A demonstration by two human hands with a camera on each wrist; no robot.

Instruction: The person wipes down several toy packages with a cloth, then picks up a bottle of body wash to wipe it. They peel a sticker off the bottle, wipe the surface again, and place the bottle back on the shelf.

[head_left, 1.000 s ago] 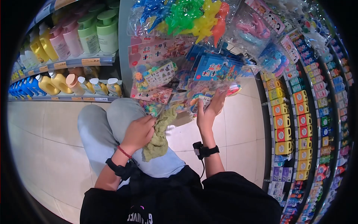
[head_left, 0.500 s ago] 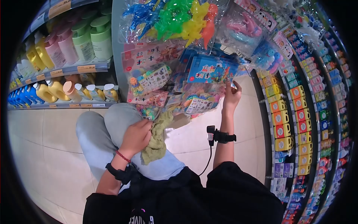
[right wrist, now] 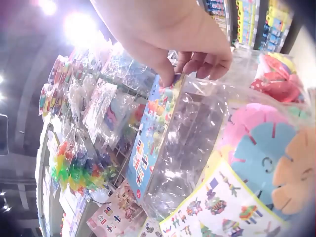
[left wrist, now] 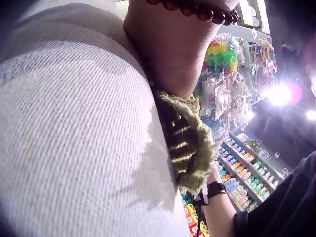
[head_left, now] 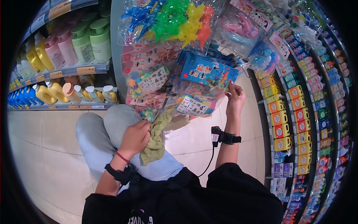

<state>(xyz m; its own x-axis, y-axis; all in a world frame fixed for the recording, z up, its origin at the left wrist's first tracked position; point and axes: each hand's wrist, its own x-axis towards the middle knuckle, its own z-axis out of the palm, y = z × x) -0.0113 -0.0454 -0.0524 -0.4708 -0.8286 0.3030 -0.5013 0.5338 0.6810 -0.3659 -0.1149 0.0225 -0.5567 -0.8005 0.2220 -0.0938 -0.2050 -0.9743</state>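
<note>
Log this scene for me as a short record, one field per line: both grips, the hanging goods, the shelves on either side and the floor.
Left grip: holds a green cloth, resting against the jeans
Right grip: pinches the edge of a blue header card
Below that card: clear bag with flower-shaped pieces and a printed sheet
Hanging above: bagged blue, green, yellow and orange figures
Left shelves: pink and green pump bottles
Right shelves: rows of yellow and orange packs
Floor: pale tiles
</note>
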